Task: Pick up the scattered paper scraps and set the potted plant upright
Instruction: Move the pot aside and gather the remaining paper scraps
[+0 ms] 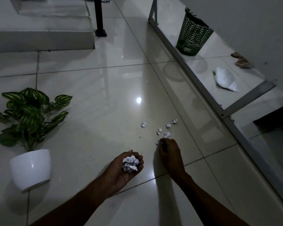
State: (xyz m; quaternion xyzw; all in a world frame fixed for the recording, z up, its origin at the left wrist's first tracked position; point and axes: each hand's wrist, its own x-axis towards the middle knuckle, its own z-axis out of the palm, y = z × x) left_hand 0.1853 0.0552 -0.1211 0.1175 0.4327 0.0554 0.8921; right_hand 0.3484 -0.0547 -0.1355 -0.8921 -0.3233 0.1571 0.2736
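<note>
glossy pale floor tiles (91, 88); our left hand (127, 167) cups crumpled white paper scraps (130, 163); right hand (169, 152) pinches low, loose white scraps (167, 134) just beyond its fingertips (161, 141).

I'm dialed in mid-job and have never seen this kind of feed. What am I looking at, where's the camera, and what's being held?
There is no machine here: a person works bare-handed, and the one picture comes from a camera on their head, looking down at a tiled floor. The left hand is cupped around a wad of collected scraps. The right hand pinches at a small scrap on the floor; several loose scraps lie just beyond it. At left, the potted plant is tipped over. A green basket stands farther back.
</note>
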